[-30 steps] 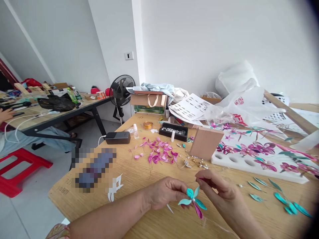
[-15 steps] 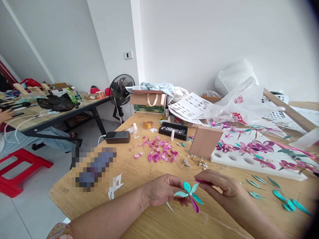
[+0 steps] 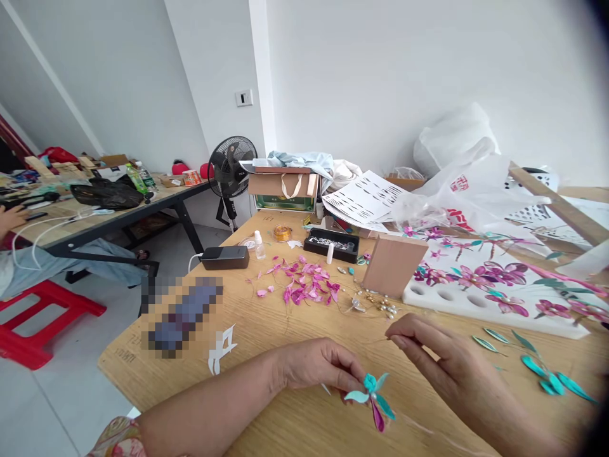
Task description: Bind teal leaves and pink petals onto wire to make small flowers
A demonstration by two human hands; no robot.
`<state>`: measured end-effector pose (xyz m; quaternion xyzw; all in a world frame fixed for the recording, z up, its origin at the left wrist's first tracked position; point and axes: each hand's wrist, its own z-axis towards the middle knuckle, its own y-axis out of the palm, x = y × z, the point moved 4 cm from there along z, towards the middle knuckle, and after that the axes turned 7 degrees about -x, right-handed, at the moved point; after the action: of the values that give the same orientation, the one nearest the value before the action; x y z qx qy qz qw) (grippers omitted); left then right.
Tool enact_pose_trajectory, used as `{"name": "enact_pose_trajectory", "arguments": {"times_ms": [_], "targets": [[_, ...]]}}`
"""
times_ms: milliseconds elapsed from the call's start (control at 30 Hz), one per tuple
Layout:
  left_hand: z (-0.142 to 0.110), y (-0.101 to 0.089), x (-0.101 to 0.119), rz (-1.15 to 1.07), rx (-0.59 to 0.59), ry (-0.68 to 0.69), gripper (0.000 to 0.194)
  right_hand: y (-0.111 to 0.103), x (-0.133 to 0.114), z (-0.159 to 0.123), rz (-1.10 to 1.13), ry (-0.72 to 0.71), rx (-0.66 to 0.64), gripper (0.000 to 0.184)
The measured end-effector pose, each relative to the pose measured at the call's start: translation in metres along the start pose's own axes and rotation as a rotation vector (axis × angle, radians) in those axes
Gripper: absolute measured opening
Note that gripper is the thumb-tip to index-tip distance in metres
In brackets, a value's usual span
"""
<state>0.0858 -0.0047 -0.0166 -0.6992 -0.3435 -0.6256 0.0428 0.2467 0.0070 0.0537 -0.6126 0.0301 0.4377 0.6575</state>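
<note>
My left hand (image 3: 323, 367) pinches a small artificial flower (image 3: 373, 398) with turquoise petals, one magenta petal and a pearl-like bead at its centre. Its stem is hidden behind my fingers. To the right, my right hand (image 3: 435, 352) is closed, thumb against fingertips, on a fine thread (image 3: 375, 341) that trails off to the left. Just beyond the hands lie white and gold beads (image 3: 383, 303). A pile of loose pink petals (image 3: 309, 282) is spread farther back. Turquoise leaf pieces (image 3: 552, 381) rest right of my right hand.
A white foam block (image 3: 442, 304) bears finished pink flowers, beside an upright wooden block (image 3: 394, 263). Behind the petals are a black tray (image 3: 332, 244), a small bottle (image 3: 259, 245) and a black power bank (image 3: 225, 257). A red stool (image 3: 42, 324) and another person's hand (image 3: 12, 219) appear left.
My left hand has moved the flower slightly right and down, tilting it. My right hand has moved right, away from the flower; the magenta piece at its fingertips no longer shows.
</note>
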Motion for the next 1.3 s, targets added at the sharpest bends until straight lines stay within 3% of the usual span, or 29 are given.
{"name": "enact_pose_trajectory", "arguments": {"times_ms": [300, 567, 867, 1300], "targets": [[-0.001, -0.002, -0.001, 0.009, -0.010, -0.024, 0.037, 0.009, -0.007, -0.001, 0.100, -0.056, -0.213, 0.019], [-0.002, 0.001, 0.002, 0.018, -0.055, 0.003, 0.038, 0.019, -0.016, 0.003, 0.135, -0.072, -0.307, 0.023], [-0.002, 0.002, 0.003, -0.005, -0.083, -0.003, 0.037, 0.020, -0.019, 0.003, 0.194, -0.060, -0.307, 0.025], [-0.002, 0.000, 0.001, -0.049, -0.086, -0.020, 0.040, 0.024, -0.021, 0.000, 0.236, -0.029, -0.428, 0.028]]}}
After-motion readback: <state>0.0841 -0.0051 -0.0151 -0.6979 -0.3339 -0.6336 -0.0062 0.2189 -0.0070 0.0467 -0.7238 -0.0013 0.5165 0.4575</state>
